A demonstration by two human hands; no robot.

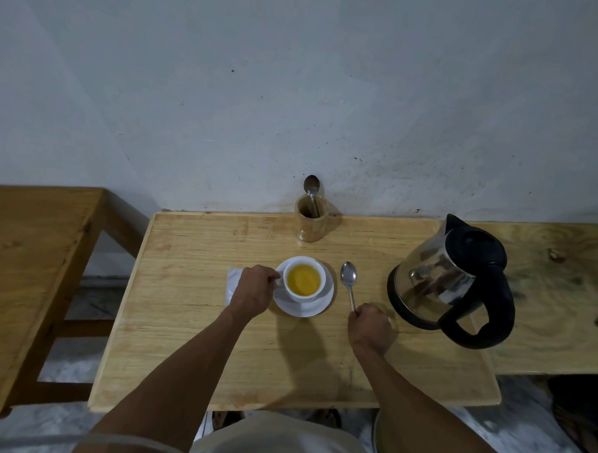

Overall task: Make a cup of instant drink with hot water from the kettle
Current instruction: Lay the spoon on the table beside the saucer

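Right hand (pixel 370 327) pinches the spoon (pixel 349 283) by its handle end; the spoon points toward the table's (pixel 189 341) back edge, bowl just right of the filled cup (pixel 304 278). Left hand's fingers (pixel 273 278) pinch the cup's handle.

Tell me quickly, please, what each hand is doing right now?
Left hand: closed on the handle of the cup, which sits on the saucer.
Right hand: closed on the handle end of the spoon.

You have a pale wooden table (pixel 189 341) set against the wall. On it sit a white saucer (pixel 316 304), a folded white napkin (pixel 232 285) just left of it, a steel kettle (pixel 449 281) at your right, and a wooden holder (pixel 310 223) at the back edge.
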